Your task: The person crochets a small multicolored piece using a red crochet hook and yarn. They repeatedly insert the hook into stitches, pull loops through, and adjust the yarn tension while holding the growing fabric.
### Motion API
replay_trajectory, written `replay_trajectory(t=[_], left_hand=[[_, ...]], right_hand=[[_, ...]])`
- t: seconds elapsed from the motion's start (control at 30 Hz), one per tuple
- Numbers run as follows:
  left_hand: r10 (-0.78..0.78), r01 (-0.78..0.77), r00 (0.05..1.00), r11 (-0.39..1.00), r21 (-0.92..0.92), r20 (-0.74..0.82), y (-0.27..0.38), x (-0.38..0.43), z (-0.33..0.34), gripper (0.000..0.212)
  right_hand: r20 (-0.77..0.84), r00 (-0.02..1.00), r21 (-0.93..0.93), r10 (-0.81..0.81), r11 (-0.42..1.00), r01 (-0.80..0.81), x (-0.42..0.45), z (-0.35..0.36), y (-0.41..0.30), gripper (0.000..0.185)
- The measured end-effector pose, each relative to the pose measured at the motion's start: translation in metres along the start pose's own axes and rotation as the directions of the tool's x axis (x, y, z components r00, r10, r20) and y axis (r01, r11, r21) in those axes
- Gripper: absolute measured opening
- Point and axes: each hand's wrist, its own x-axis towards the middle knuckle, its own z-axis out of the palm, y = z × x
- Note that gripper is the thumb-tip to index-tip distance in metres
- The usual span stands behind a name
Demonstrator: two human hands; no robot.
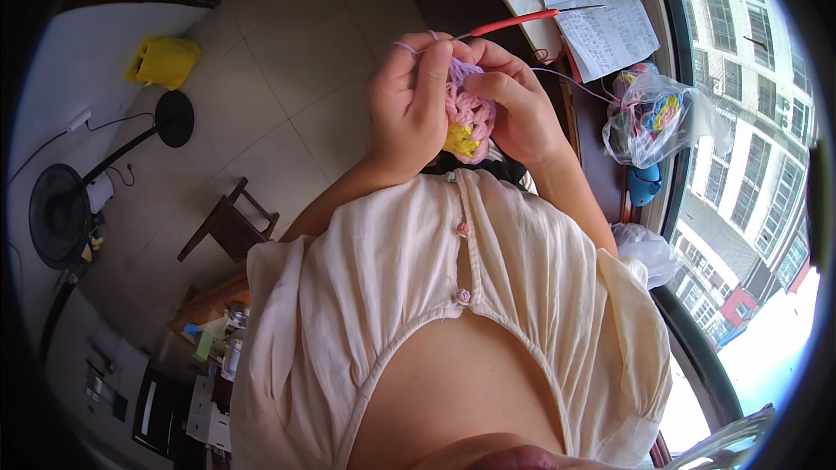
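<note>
My left hand has its thumb and fingers closed at one metal end of a crochet hook, whose red handle points up to the right. Lilac yarn loops stand at those fingers. My right hand pinches a crocheted piece of lilac, pink and yellow yarn, its thumb on the lilac part. The piece hangs between both palms, partly hidden by the fingers. A lilac strand runs from behind my right hand to a clear plastic bag with colourful crochet work inside.
An open notebook with handwriting lies on the dark table at the upper right. A blue object and another plastic bag are beside the window. At left are a wooden stool, a fan and a yellow bag.
</note>
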Motion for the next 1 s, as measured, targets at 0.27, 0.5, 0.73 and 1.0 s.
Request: replay_trajectory(t=[0.27, 0.5, 0.73, 1.0], left_hand=[[-0.015, 0.015, 1.0, 0.999, 0.034, -0.008, 0.003, 0.0, 0.0, 0.013], [0.022, -0.029, 0.999, 0.988, 0.149, 0.044, 0.006, -0.003, -0.002, 0.014], [-0.054, 0.053, 0.998, 0.998, -0.025, -0.024, 0.006, -0.002, -0.002, 0.017], [-0.202, 0.194, 0.976, 0.977, -0.091, -0.086, 0.011, 0.001, -0.004, 0.022]], right_hand=[[-0.022, 0.979, -0.498, -0.205, 0.851, 0.167, -0.007, 0.016, -0.007, 0.014], [-0.04, 0.957, -0.766, -0.286, 0.624, 0.155, -0.013, 0.021, -0.017, 0.014], [-0.008, 0.981, -0.485, -0.194, 0.859, 0.165, -0.013, 0.008, -0.01, 0.016], [-0.039, 0.994, -0.455, -0.101, 0.888, 0.072, -0.014, 0.008, -0.009, 0.016]])
